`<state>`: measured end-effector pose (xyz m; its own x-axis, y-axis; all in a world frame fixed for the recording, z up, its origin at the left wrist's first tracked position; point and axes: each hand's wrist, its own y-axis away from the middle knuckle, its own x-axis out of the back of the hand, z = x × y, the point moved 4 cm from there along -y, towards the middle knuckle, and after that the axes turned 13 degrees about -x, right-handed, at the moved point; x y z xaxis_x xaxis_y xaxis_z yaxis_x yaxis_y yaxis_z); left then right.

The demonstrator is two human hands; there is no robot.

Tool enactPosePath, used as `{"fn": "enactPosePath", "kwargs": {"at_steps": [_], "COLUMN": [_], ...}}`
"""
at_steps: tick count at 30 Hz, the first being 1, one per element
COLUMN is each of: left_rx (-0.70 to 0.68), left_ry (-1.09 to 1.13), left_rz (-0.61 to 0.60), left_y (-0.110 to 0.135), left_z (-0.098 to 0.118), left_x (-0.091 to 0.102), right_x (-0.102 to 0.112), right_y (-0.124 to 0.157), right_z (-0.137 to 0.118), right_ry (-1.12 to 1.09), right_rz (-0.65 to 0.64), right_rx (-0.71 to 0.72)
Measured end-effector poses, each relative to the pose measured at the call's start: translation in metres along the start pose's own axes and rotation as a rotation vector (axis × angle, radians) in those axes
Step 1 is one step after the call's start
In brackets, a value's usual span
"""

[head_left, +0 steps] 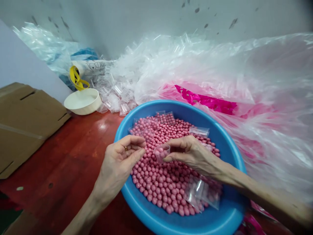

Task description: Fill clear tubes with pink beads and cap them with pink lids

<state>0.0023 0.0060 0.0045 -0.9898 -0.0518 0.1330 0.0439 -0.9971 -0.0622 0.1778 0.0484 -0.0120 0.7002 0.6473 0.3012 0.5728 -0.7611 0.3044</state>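
A small clear plastic cup (161, 158) with several pink balls inside is pinched between the thumb and fingers of my right hand (187, 150). Its open rim faces up and toward me. Just left of the cup, my left hand (122, 155) has thumb and fingertips drawn together; what they hold, if anything, I cannot make out. A ring sits on one of its fingers. Both hands are above a mass of loose pink balls (156, 186) in a big blue basin (234, 153). Clear plastic pieces (202, 192) lie on the balls, and ball-filled clear containers (166, 118) rest toward the back.
A heap of clear plastic cups (119, 98) lies behind the basin, beside a cream bowl (83, 101) and a yellow strap (77, 78). Clear plastic bags (274, 81) with bright pink contents fill the right. A cardboard box (29, 124) stands left on the red tabletop (80, 153).
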Motion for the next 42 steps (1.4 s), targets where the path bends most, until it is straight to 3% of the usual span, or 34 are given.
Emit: {"fn": "enactPosePath", "kwargs": {"at_steps": [5, 8, 12, 14, 17, 20, 23, 26, 36, 42], "left_rx": [-0.003, -0.093, -0.109, -0.109, -0.133, -0.203, -0.253, -0.268, -0.351, -0.378], "left_ry": [0.007, -0.107, -0.199, -0.239, -0.320, -0.454, -0.612, -0.799, -1.244, -1.315], "left_rz": [-0.183, -0.226, -0.250, -0.234, -0.194, -0.161, -0.205, -0.284, -0.375, -0.437], "left_y": [0.001, 0.000, -0.002, -0.004, -0.007, -0.012, -0.017, -0.020, -0.020, -0.021], "left_z": [0.005, 0.005, 0.004, 0.006, 0.009, 0.010, 0.007, 0.003, 0.016, 0.016], "left_x": [-0.014, -0.018, -0.015, -0.011, -0.003, 0.005, 0.007, 0.005, 0.001, -0.002], "right_x": [-0.008, -0.017, -0.014, 0.002, 0.041, 0.069, 0.074, 0.066, 0.057, 0.037], "right_y": [0.008, 0.008, 0.007, 0.009, 0.020, 0.033, 0.036, 0.032, 0.014, -0.002], "right_z": [0.000, 0.000, -0.002, -0.002, 0.005, 0.022, 0.038, 0.044, 0.012, 0.015], "right_ry": [-0.190, -0.175, -0.019, 0.183, 0.583, 0.884, 1.128, 1.236, 0.856, 0.746], "right_rz": [0.002, -0.004, -0.001, 0.116, 0.422, 0.535, 0.488, 0.439, 0.354, 0.153], "right_rx": [-0.006, 0.011, 0.041, 0.068, 0.090, 0.107, 0.111, 0.089, 0.109, 0.088]}}
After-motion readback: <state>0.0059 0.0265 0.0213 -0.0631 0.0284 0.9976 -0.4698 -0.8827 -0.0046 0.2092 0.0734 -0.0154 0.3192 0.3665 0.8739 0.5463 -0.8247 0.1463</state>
